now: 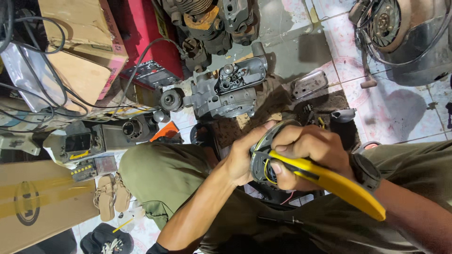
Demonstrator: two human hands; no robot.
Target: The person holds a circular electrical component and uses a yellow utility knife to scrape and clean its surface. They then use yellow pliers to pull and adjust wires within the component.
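Two hands work over the person's lap. Largest item nearby: a grey engine housing (414, 37) with a fan wheel, far up and to the right of the right hand (308, 150). Above both hands, on the tiled floor (400, 113), sits a grey metal engine block (226, 91) with its open top showing small parts. A cardboard box (33, 202) lies well off to the left of the left hand (240, 162). The left hand wraps around the rim of a round dark metal part (263, 160), gripping it from the left side. The right hand is closed over the part's top edge and clamps yellow-handled pliers (329, 181), handles trailing down right, the tip hidden at the part's face. Thin yellow wire (267, 171) loops inside the part, beside the right thumb.
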